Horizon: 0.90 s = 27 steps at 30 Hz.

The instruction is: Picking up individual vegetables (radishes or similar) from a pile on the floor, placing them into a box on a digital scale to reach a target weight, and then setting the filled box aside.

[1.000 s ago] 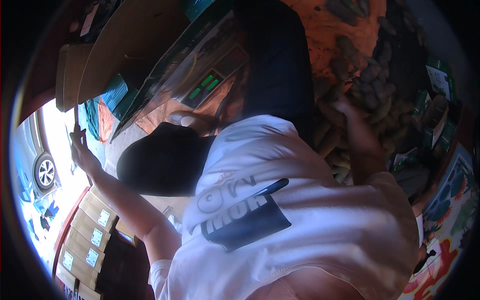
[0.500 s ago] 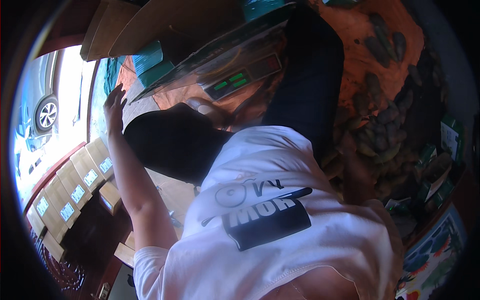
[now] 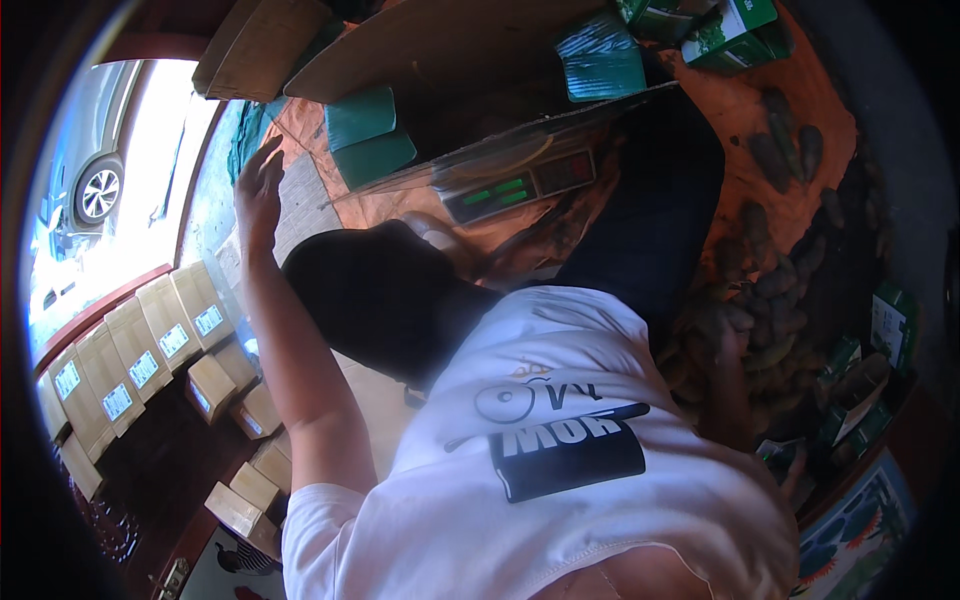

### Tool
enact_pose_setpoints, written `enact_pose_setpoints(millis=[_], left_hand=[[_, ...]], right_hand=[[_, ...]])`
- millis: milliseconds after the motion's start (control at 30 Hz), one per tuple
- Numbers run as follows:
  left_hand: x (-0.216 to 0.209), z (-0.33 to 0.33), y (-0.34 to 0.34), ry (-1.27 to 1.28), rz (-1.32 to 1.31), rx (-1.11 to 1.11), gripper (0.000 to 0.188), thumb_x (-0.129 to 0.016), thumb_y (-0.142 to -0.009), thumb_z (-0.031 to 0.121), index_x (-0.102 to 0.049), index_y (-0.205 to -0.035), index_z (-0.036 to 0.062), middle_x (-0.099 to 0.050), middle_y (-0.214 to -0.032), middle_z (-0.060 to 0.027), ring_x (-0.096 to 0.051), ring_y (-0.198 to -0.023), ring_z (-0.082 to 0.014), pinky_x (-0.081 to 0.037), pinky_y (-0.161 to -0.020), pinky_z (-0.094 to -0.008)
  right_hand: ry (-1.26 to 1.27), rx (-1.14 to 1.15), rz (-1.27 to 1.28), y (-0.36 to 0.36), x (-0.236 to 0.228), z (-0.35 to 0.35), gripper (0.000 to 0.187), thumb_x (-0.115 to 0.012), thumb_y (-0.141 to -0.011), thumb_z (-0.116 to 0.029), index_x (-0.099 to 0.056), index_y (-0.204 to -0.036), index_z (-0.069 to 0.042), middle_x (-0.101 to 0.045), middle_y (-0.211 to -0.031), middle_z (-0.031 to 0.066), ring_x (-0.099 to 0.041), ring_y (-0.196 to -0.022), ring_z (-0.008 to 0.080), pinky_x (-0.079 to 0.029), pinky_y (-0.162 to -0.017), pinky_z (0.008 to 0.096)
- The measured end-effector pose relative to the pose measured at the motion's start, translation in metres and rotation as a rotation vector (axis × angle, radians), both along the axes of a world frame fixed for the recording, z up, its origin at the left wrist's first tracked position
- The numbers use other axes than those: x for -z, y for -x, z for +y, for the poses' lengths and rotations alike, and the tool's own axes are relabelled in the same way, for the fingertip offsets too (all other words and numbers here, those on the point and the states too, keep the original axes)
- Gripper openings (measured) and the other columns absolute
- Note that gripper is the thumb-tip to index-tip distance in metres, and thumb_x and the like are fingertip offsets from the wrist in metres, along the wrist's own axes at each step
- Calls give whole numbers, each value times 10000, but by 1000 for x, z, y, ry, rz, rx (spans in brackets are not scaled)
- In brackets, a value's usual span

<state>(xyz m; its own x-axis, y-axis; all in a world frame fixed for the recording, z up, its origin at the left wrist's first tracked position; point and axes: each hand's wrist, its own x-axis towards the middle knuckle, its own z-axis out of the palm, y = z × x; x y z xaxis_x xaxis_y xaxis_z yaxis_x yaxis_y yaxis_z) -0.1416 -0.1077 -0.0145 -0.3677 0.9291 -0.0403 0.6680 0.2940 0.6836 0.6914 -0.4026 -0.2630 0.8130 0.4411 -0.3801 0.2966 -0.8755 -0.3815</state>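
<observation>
My left hand [image 3: 262,190] is raised at the left of a large brown cardboard carton [image 3: 470,145]. Its fingers are stretched out and hold nothing. Shiny teal pieces [image 3: 362,112] hang over the carton's near edge. Just below that edge, the scale's display [image 3: 515,190] glows green, beside my bent knee. My right hand [image 3: 730,335] is low in the shade at my right side, at a pile of long brownish tubers [image 3: 775,290] that look like sweet potatoes. Its fingers are too dim to make out, and I cannot tell whether it grips a tuber.
Several taped cartons with white labels [image 3: 140,365] stand in a row at the left, with smaller boxes [image 3: 240,500] nearer. Beyond them a parked car [image 3: 100,180] shows in bright light. Green printed boxes [image 3: 735,35] lie at the far right, over an orange sheet [image 3: 820,110].
The whole view has shifted, so more of the carton's inside and the far green boxes show. My left hand stays open beside the carton. My right hand stays at the tuber pile.
</observation>
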Motion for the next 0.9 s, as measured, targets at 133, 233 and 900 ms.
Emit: enact_pose_setpoints(millis=[133, 233, 900], left_hand=[[-24, 10, -14, -83, -23, 85, 390, -588, -1017, 231, -589, -1352, 33, -597, -1368, -139, -586, -1254, -261, -481, -1069, -403], [-39, 30, -27, -217, -3, 98, 315, -619, -990, 232, -675, -1285, 135, -686, -1259, -96, -657, -1151, -223, -511, -981, -369], [-31, 81, -85, -344, 129, 365, 271, -647, -847, 47, -725, -1104, 80, -713, -1075, -157, -669, -1009, -368, -530, -919, -428]], right_hand=[[-529, 352, 380, -16, -65, 55, 681, -840, -798, -207, -500, -1371, -66, -615, -1308, 104, -596, -1197, 269, -467, -1034, 434], [-941, 298, 581, -21, -140, 126, 537, -725, -895, -102, -494, -1380, -93, -559, -1377, 99, -524, -1282, 286, -416, -1090, 518], [-66, -1986, 349, 456, -295, 478, 934, -847, -707, -348, -411, -1403, 96, -635, -1209, 290, -634, -1150, 351, -478, -1017, 384]])
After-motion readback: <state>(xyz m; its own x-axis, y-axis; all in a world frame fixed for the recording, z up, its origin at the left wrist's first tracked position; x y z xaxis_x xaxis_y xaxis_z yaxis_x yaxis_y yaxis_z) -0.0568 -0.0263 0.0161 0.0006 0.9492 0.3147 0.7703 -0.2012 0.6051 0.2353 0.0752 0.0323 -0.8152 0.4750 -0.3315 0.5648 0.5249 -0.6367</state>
